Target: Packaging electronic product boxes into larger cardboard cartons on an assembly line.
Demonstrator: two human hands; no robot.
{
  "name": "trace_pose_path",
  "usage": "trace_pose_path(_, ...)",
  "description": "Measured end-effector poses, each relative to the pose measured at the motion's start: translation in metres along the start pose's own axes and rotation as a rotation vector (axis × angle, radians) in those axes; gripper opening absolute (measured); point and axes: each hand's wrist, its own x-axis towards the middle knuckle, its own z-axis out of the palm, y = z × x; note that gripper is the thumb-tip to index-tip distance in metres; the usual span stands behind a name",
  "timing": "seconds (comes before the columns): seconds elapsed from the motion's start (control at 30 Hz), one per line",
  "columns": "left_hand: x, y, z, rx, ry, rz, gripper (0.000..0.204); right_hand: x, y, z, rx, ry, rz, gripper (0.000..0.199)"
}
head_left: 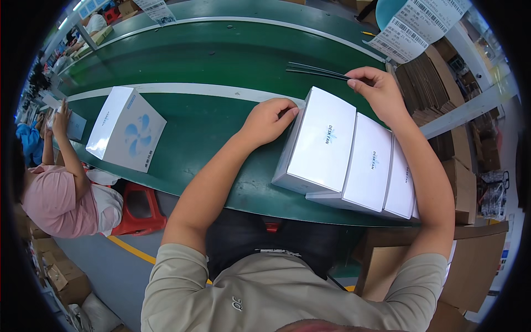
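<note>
Three white desk fan boxes stand in a close row in front of me; the left one [321, 144] is nearest my left hand, then come the middle box [371, 160] and the right box [399, 180]. Curled closed, my left hand [268, 122] has its thumb and fingertips at that left box's far left corner; whether anything is between them is hidden. Beyond the row, my right hand [376, 91] pinches the right ends of some thin black strips [318, 71]. Their free ends spread slightly and point left over the green surface.
Another white box with a blue fan picture [133, 130] stands at left on the green worktable [193, 127]. Printed label sheets [417, 33] hang at upper right, above stacked flat cardboard [423, 88]. A co-worker in pink [55, 196] sits at left by a red stool [141, 210].
</note>
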Motion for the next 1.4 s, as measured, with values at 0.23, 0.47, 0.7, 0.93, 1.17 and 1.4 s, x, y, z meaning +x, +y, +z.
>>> trace_pose_path(0.23, -0.001, -0.001, -0.002, 0.035, -0.019, 0.006, 0.021, 0.0, 0.006, 0.002, -0.096, 0.031, -0.091, 0.018)
trace_pose_path(0.47, 0.0, -0.009, 0.002, 0.206, -0.009, 0.079, 0.02, -0.002, 0.01, 0.009, -0.292, -0.033, -0.145, 0.017)
trace_pose_path(0.7, -0.003, 0.0, -0.015, 0.442, -0.037, 0.181, 0.014, 0.002, 0.019, 0.009, -0.316, -0.131, -0.112, 0.024)
trace_pose_path(0.93, -0.096, 0.056, -0.137, 0.524, 1.167, 0.242, 0.045, -0.002, 0.016, 0.004, -0.406, -0.1, -0.067, 0.029)
trace_pose_path(1.17, -0.242, -0.081, -0.247, 0.473, 1.169, -0.233, 0.09, 0.005, 0.007, 0.011, -0.447, -0.2, -0.015, 0.025)
trace_pose_path(1.4, -0.185, -0.046, -0.147, 0.133, 0.956, -0.311, 0.104, 0.004, 0.01, 0.003, -0.441, -0.531, 0.154, 0.024)
